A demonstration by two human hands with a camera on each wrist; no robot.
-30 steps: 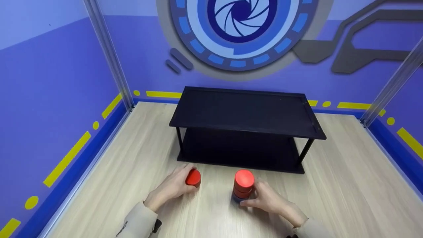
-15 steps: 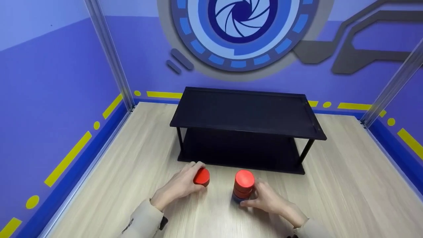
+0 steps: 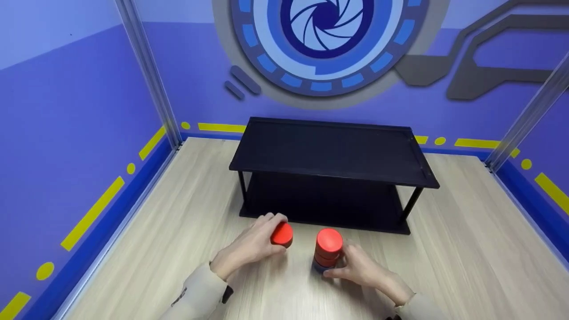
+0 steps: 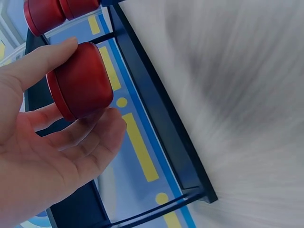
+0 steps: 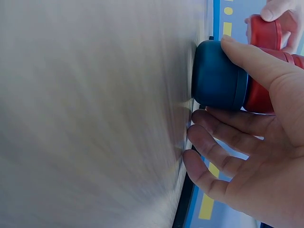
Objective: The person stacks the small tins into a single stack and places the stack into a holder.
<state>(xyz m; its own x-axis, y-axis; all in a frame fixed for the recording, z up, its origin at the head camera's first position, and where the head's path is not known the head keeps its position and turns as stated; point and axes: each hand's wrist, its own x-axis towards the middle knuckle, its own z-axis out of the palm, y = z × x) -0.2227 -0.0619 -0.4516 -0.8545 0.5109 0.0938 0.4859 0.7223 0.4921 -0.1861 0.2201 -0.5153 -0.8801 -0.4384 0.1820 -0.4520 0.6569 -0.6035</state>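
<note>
My left hand (image 3: 251, 246) pinches a small round red tin (image 3: 282, 234) between thumb and fingers. In the left wrist view this red tin (image 4: 81, 83) is raised off the wooden tabletop, its lid seam facing the palm. To its right stands an upright stack: a blue tin (image 5: 218, 73) at the bottom, with two red tins (image 3: 329, 242) above it. My right hand (image 3: 362, 266) grips the stack low down from the right, thumb on the blue tin and fingers around its far side. A short gap separates the left hand's tin from the stack.
Behind both hands stands a black two-level shelf (image 3: 333, 151), its lower board (image 3: 320, 200) near the tins. Blue printed walls (image 3: 80, 133) enclose the wooden table (image 3: 191, 191) at the back and sides.
My left hand has moved right and slightly away from me with the red tin, closer to the stack. The right hand and the stack have stayed in place.
</note>
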